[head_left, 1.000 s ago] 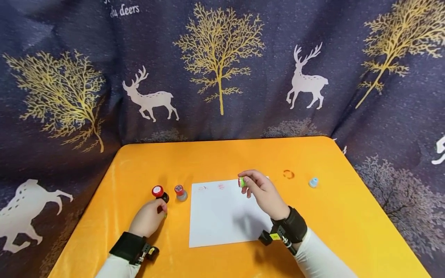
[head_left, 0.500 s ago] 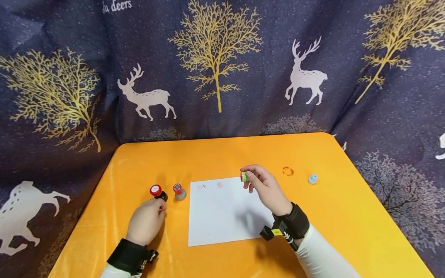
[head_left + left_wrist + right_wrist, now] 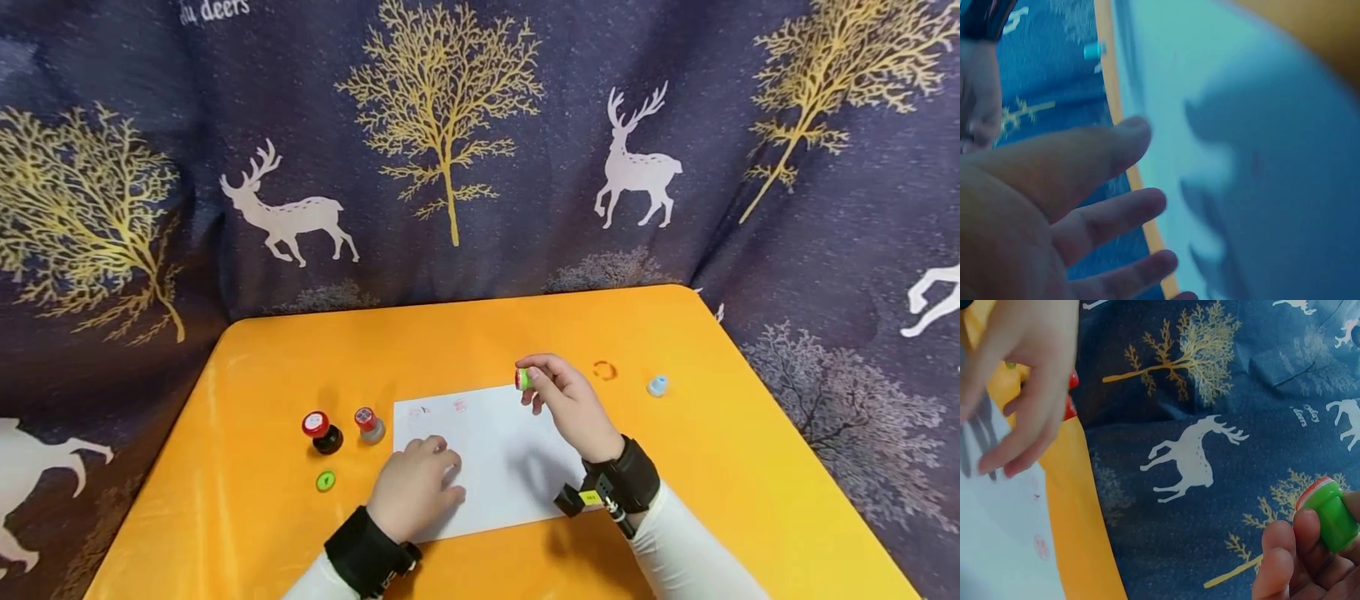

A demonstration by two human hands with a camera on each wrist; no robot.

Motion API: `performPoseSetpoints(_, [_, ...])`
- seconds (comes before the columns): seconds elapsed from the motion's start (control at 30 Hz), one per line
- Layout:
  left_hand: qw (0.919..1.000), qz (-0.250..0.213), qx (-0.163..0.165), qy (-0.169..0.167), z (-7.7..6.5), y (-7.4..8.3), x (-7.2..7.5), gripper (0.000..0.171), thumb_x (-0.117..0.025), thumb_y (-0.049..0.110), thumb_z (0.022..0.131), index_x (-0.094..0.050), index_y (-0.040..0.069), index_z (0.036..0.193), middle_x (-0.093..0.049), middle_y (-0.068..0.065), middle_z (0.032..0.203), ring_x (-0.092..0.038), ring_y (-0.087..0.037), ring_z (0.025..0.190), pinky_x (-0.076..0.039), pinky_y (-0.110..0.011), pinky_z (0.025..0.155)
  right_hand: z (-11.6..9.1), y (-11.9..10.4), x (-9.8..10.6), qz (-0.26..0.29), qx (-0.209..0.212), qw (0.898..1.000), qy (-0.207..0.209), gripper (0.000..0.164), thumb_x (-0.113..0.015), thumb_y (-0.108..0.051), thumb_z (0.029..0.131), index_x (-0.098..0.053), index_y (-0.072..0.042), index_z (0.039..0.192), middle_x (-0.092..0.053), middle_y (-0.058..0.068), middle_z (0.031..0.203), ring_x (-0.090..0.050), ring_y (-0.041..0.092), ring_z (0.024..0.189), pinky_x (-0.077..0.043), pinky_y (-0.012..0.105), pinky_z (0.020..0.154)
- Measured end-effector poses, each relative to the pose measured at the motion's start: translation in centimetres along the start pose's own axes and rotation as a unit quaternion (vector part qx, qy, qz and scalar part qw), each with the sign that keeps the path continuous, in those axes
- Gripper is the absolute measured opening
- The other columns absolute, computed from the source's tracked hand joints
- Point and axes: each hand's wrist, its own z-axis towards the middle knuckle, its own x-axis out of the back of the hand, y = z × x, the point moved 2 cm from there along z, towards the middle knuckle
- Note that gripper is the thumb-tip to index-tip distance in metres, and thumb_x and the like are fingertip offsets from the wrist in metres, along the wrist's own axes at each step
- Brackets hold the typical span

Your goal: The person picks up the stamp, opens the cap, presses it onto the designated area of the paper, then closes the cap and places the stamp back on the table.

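Above the far right part of the white paper (image 3: 495,450), my right hand (image 3: 572,408) pinches a small green stamp (image 3: 1330,515) with a red face. In the head view that face points left. My left hand (image 3: 417,487) is held over the paper's left side with its fingers spread and holding nothing; their shadow falls on the sheet in the left wrist view. To the left of that hand lies a round green cap (image 3: 326,481). Beyond it a black stamp with a red top (image 3: 327,439) and a grey stamp with a red top (image 3: 370,426) stand on the table.
Two faint red stamp prints (image 3: 460,406) mark the paper's far left part. A light blue cap-like piece (image 3: 657,385) stands on the orange table (image 3: 720,467) at the right, near a reddish ring mark (image 3: 604,370). Dark cloth (image 3: 495,267) with deer hangs behind.
My left hand has let go of the green cap by the black stamp and moved right, over the paper, fingers opening. My right hand still holds the green stamp in about the same place.
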Motion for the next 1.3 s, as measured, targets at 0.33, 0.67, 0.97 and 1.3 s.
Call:
performPoseSetpoints(0.33, [0.9996, 0.008, 0.015, -0.021, -0.5, 0.0, -0.6, 0.047, -0.084, 0.053, 0.072, -0.073, 0.022, 0.106, -0.062, -0.006, 0.113, -0.054, -0.030, 0.098, -0.052, -0.050, 0.072, 1.2, 1.5, -1.2, -0.132, -0.021, 0.991, -0.018, 0.024, -0.061, -0.022, 0.100, -0.060, -0.010, 0.121, -0.062, 0.006, 0.094, -0.058, 0.017, 0.081, -0.050, 0.031, 0.070])
performPoseSetpoints(0.67, [0.9991, 0.017, 0.010, -0.038, 0.0, 0.9, -1.0, 0.048, -0.082, 0.056, 0.073, -0.074, 0.022, 0.107, -0.062, -0.007, 0.116, -0.055, -0.030, 0.101, -0.053, -0.051, 0.074, 5.7, 5.1, -2.4, -0.451, -0.050, 0.880, -0.138, 0.016, -0.072, -0.012, 0.091, -0.069, -0.007, 0.106, -0.066, 0.003, 0.097, -0.062, 0.017, 0.087, -0.052, 0.034, 0.080])
performPoseSetpoints(0.97, [0.9992, 0.028, -0.003, -0.027, 0.5, 1.4, -1.4, 0.047, -0.081, 0.055, 0.074, -0.074, 0.023, 0.107, -0.063, -0.006, 0.114, -0.055, -0.028, 0.098, -0.053, -0.049, 0.071, 7.5, 6.5, -2.6, -0.522, -0.047, 0.821, -0.225, 0.002, -0.067, -0.007, 0.092, -0.067, -0.007, 0.090, -0.060, 0.002, 0.083, -0.047, 0.016, 0.071, -0.042, 0.031, 0.068])
performPoseSetpoints(1.3, [0.9994, 0.022, 0.005, -0.028, 0.4, 0.4, -1.6, 0.046, -0.081, 0.055, 0.075, -0.073, 0.024, 0.108, -0.062, -0.005, 0.111, -0.053, -0.028, 0.096, -0.052, -0.049, 0.071, 8.7, 7.9, -2.7, -0.468, -0.104, 0.851, -0.217, 0.009, -0.071, -0.017, 0.092, -0.069, -0.008, 0.094, -0.063, 0.000, 0.083, -0.052, 0.015, 0.073, -0.046, 0.032, 0.072])
